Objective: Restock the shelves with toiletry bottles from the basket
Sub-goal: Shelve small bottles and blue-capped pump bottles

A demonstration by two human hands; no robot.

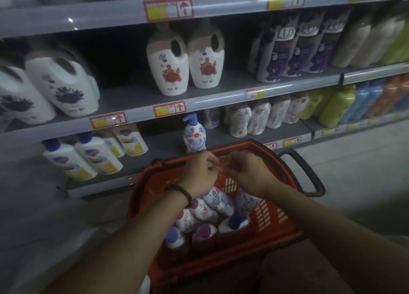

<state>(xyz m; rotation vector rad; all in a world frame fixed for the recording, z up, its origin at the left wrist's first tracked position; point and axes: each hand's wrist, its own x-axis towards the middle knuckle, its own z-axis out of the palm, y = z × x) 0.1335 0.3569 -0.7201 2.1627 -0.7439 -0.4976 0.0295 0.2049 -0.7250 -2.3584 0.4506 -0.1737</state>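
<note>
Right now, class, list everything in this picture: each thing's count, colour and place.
Basket: one, red, foreground centre.
Basket bottles: about seven, white floral, lying inside.
Pump bottle: one, white-blue, bottom shelf.
Red-flower jugs: two, white, middle shelf.
Purple-flower jugs: two, white, middle shelf, left.
Lux bottles: three, purple, middle shelf, right.
Yellow-label bottles: about four, white, bottom shelf, left.
Small floral bottles: about five, white, bottom shelf, centre-right.
Green bottles: several, green, right end.
Price tags: several, red-yellow, shelf edges.
Left grip: one, fingers curled, above basket's far rim.
Right grip: one, fingers curled, beside it.
</note>
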